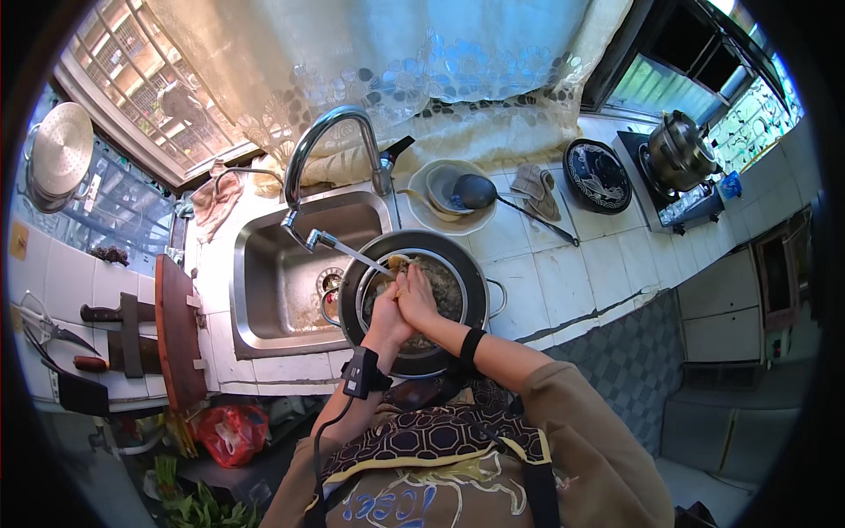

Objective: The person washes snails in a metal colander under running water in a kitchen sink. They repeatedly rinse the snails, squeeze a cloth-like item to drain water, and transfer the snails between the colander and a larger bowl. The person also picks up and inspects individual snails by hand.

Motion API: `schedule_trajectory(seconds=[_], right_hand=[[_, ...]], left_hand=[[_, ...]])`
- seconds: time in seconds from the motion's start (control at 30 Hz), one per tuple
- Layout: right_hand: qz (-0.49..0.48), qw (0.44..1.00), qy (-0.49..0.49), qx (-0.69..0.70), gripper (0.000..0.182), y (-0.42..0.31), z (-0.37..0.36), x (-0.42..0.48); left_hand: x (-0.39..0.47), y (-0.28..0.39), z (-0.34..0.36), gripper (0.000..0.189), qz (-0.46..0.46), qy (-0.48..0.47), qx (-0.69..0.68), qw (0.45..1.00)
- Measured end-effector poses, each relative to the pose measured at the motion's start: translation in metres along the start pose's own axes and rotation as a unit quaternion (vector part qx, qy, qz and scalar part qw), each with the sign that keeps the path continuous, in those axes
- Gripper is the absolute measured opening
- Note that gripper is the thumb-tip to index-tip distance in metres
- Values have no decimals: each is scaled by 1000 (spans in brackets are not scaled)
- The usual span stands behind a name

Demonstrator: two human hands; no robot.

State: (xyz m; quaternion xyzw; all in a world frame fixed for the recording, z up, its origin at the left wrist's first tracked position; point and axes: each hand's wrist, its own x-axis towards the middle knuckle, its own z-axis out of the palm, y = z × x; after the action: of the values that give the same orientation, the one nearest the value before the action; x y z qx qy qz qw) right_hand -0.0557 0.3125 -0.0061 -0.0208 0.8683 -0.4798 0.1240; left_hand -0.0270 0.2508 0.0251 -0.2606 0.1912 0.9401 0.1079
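Observation:
My left hand [388, 315] and my right hand [417, 297] press together over a large dark-rimmed pan [476, 284] with a metal pot or basin inside it. A small yellowish-brown piece of food [399, 261] shows at the fingertips; what lies between the palms is hidden. Water runs from the chrome faucet [321, 239] in a thin stream onto the hands. Beneath them, murky water with greyish-brown bits [443, 290] fills the inner vessel. The pan stands at the right edge of the steel sink [247, 297], partly over it.
Behind the pan are stacked bowls [422, 221] with a black ladle [476, 191], then a grey-brown cloth [538, 191], a dark patterned round lid or dish [596, 176] and a pot [680, 155] on a stove. An upright wooden board [178, 333] and racked knives [122, 313] stand left.

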Motion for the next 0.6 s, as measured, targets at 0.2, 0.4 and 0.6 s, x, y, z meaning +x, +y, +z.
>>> schedule_trajectory(seconds=[0.2, 0.4, 0.6], right_hand=[[-28, 996, 26, -76, 62, 0, 15, -8], [5, 993, -42, -112, 66, -21, 16, -20], [-2, 990, -30, -140, 71, -21, -6, 0]], left_hand=[[11, 6, -32, 39, -12, -47, -4, 999], [23, 12, -70, 46, -19, -81, -2, 997], [-6, 4, -8, 45, -12, -67, -75, 995]])
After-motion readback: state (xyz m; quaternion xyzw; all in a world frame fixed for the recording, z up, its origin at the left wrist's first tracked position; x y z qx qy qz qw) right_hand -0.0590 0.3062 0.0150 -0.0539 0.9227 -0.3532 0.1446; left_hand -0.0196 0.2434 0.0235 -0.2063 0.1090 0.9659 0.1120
